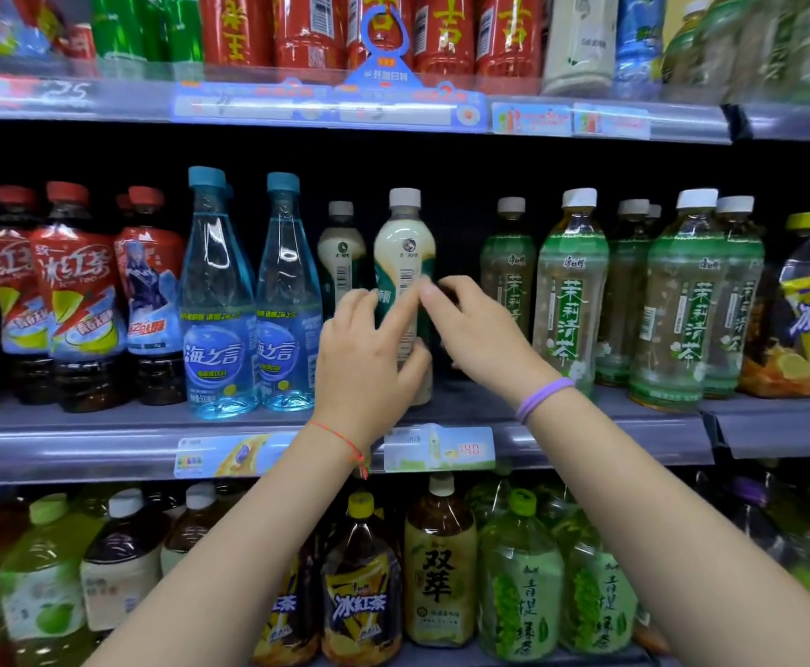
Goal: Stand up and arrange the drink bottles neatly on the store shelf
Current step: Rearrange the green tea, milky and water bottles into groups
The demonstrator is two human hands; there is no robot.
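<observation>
Store shelving packed with drinks fills the view. On the middle shelf (pixel 441 411), an upright milky white-capped bottle (pixel 405 252) is wrapped by the left hand (pixel 369 358) in a holding grip, while the right hand (pixel 480 329), fingers loosely spread, touches its label, apparently to square it

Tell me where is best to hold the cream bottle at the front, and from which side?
Probably the straight labelled middle of the cream bottle, from the front. It stands upright with blue bottles close on its left and a gap on its right, so fingers fit there.
</observation>
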